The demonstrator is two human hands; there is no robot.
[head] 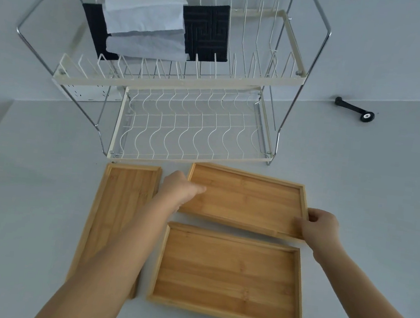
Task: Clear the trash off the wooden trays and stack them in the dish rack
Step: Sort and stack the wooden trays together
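Three bare wooden trays lie on the white counter. The far tray [246, 199] sits just in front of the dish rack [193, 133]. My left hand [179, 188] grips its left edge, thumb lying on the inside. My right hand [322, 228] grips its right end, fingers curled over the rim. The near tray [227, 273] lies below it, untouched. A third tray [116, 216] lies lengthwise on the left, partly under my left forearm. No trash shows on any tray.
The two-tier rack's lower wire shelf is bare; its upper tier [267, 60] holds a black mat [207, 33] and white crumpled paper [145, 26]. A small black tool [353, 108] lies at the back right. The counter's front edge runs along the bottom right.
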